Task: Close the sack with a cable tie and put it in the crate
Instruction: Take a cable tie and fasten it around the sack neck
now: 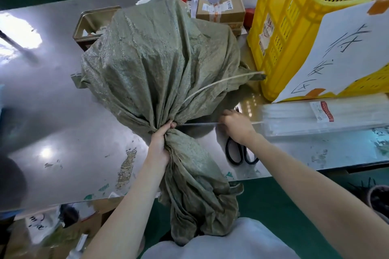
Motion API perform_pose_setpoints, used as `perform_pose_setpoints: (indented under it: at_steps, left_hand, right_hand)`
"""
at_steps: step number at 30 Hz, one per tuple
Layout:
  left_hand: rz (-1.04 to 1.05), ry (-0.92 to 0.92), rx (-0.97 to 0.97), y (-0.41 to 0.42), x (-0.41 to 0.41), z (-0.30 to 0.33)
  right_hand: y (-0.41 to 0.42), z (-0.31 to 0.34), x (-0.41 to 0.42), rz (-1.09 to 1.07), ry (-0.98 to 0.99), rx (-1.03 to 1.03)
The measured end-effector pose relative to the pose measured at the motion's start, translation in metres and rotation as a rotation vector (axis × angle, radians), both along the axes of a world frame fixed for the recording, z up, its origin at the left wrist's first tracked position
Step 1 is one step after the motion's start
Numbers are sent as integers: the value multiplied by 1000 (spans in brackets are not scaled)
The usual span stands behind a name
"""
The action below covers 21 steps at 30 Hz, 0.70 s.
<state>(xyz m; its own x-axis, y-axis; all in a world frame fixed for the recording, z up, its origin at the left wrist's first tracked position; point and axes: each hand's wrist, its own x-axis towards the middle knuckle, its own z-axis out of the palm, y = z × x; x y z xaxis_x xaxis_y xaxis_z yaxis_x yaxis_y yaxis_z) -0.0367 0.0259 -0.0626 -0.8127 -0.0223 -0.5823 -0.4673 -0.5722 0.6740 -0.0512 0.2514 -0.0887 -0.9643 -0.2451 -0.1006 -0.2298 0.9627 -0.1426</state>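
Observation:
A full grey-green woven sack (160, 63) lies on the steel table, its loose mouth hanging over the near edge. My left hand (161, 140) grips the gathered neck of the sack. To the right of the neck, my right hand (236, 125) pinches a pale cable tie (197, 124) that stretches level from the neck to my fingers. A second length of pale tie (223, 82) lies across the sack toward the crate. The yellow slotted crate (294, 27) stands at the right, just beyond the sack, with a handwritten paper sheet (345, 48) taped on it.
Black scissors (240, 153) lie under my right wrist. A clear pack of cable ties (324, 115) lies at the right. Behind the sack are a metal tray (92, 21), a cardboard box (221, 9) and papers. The bare steel table (52, 101) spreads left. A dark bin (379, 200) stands on the floor.

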Motion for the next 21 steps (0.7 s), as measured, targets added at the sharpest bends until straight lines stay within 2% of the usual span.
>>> perform_pose_setpoints:
  at_steps: [3, 8, 12, 14, 17, 21]
  left_hand:
    - [3, -13, 2, -1, 0, -1]
    - [-11, -2, 46, -4, 0, -2]
    - [-2, 2, 92, -3, -2, -5]
    - [-14, 2, 87, -4, -3, -6]
    - [-28, -4, 75, -6, -3, -9]
    - [-47, 7, 63, -7, -4, -9]
  right_hand:
    - [2, 2, -3, 11, 20, 20]
    - [39, 11, 10, -139, -11, -79]
    - [71, 18, 22, -222, -25, 156]
    - [73, 21, 26, -274, -8, 209]
    - [58, 20, 27, -218, 17, 219]
    - [28, 12, 17, -94, -65, 105]
